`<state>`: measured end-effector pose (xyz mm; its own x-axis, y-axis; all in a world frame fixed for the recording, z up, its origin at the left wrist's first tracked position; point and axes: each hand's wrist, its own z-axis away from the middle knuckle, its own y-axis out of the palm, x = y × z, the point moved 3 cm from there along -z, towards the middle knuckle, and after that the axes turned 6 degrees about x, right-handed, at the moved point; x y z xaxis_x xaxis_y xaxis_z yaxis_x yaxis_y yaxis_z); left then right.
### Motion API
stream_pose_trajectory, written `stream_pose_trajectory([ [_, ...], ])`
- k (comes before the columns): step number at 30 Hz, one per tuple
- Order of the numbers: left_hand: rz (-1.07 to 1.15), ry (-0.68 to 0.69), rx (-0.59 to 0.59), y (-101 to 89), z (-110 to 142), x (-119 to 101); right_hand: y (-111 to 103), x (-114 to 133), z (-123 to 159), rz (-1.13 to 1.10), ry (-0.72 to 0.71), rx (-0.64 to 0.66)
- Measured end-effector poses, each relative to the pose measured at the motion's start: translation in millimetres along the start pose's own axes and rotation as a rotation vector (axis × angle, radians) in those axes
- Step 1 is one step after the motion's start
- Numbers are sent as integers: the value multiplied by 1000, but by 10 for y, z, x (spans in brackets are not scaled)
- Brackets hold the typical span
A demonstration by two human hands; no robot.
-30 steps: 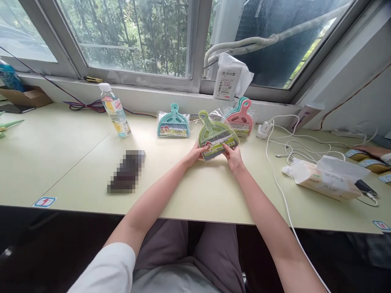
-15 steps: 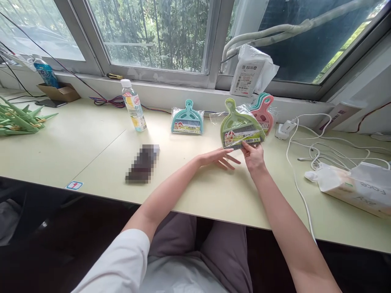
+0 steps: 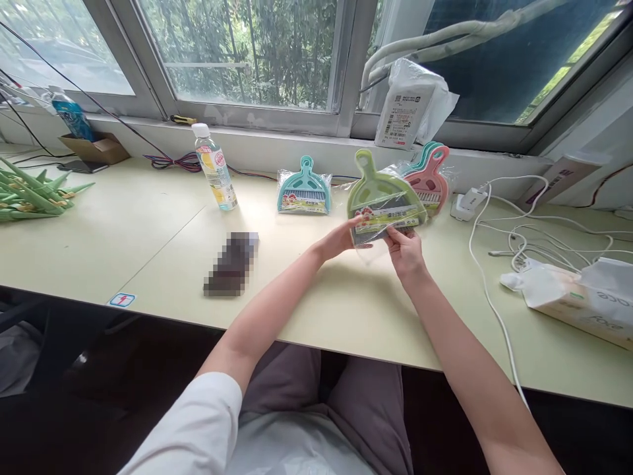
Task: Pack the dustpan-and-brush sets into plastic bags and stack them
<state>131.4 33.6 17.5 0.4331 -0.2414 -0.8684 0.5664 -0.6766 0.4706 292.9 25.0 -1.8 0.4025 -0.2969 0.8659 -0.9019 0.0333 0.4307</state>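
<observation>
Both of my hands are on a green dustpan (image 3: pixel 387 188), packed with a grey brush and a printed label in clear plastic film. My left hand (image 3: pixel 340 241) grips its lower left corner, thumb toward the front, most fingers behind it. At the lower right edge, my right hand (image 3: pixel 407 257) pinches it, thumb on the label side. The set is held above the table, handle pointing up and away. Partly hidden behind it, a pink dustpan (image 3: pixel 429 181) stands in front of teal ones, also wrapped. Left of these, a wrapped teal dustpan (image 3: pixel 304 188) leans near the wall.
A drink bottle (image 3: pixel 216 170) stands at the back left, with a blurred dark object (image 3: pixel 231 264) nearer me. Green leaf-like pieces (image 3: pixel 34 191) lie far left. On the right are white cables (image 3: pixel 529 241), a charger (image 3: pixel 469 203) and a tissue pack (image 3: pixel 578 297). Another wrapped pack (image 3: pixel 403 112) rests on the sill.
My left hand let go of the green dustpan, its fingers spread below it, and now grips the left corner again. My right hand kept hold throughout. The camera view has turned left.
</observation>
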Motion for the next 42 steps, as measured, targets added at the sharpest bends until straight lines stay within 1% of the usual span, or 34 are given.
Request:
stream_pose_trajectory([
  [2, 20, -38, 76, 97, 13, 27, 10, 87, 8, 4, -47, -3],
  [4, 50, -30, 93, 128, -5, 61, -29, 123, -15, 1, -68, -5],
  [6, 58, 0, 53, 87, -47, 99, -95, 89, -54, -11, -68, -14],
  [8, 49, 41, 20, 9, -101, 133, -161, 4, -95, -17, -48, -26],
  [11, 39, 94, -14, -105, -170, 179, -228, -138, -141, -12, 19, -35],
  [14, 28, 110, -66, -162, -198, 221, -248, -198, -163, -25, 89, -32],
  [18, -8, 111, -106, -159, -174, 228, -214, -153, -165, -33, 133, -12],
  [24, -86, 74, -187, -171, -120, 182, -126, -93, -131, -37, 166, 8],
  [27, -111, 55, -218, -181, -112, 197, -129, -76, -118, -24, 168, 9],
  [30, -123, 37, -222, -177, -110, 219, -153, -67, -118, -8, 167, 13],
  [38, -113, 41, -201, -132, -86, 181, -128, -104, -98, -18, 136, -60],
  [40, -102, 49, -218, -144, -96, 191, -119, -118, -85, -23, 146, -70],
  [42, -85, 56, -263, -173, -114, 215, -118, -130, -77, -19, 163, -77],
])
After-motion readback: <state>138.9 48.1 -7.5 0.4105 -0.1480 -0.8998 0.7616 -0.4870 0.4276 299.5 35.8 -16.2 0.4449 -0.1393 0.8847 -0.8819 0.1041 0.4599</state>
